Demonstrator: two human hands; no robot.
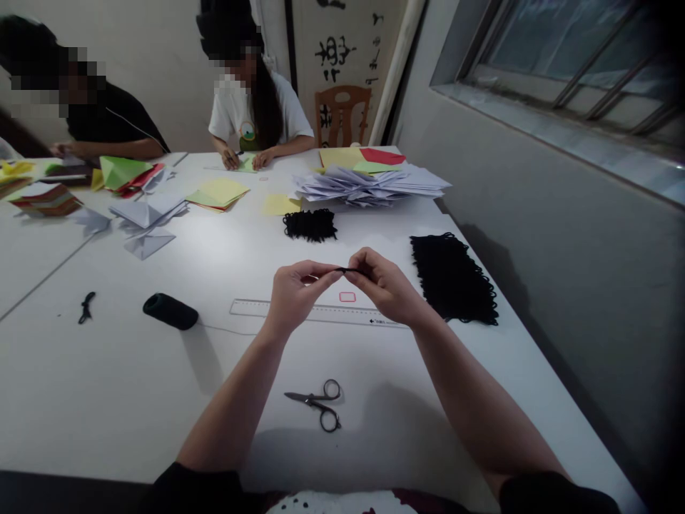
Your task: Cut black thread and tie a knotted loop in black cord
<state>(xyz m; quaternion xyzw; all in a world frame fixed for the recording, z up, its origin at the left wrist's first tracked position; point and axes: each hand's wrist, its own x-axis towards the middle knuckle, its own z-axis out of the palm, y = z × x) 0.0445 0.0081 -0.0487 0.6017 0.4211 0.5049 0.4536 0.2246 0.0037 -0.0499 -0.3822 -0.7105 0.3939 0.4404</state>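
Observation:
Between my two hands stretches a short piece of black cord (350, 270), pinched at both sides just above the table. My left hand (295, 291) grips it with thumb and forefinger, and my right hand (382, 284) does the same with its fingers curled. Below the hands lies a clear ruler (332, 314), with a small red-outlined rectangle (347, 297) beside it. Black thread from a spool (170, 311) runs toward my left forearm. Nearer to me rest metal scissors (315, 401) with spread handles.
A large bundle of looped black cords (454, 278) lies right, a smaller one (310, 225) ahead. A small black knot of cord (86, 307) is at left. Folded white papers (369, 187) and coloured sheets (219, 193) lie farther back. Two people sit across the table (123, 400).

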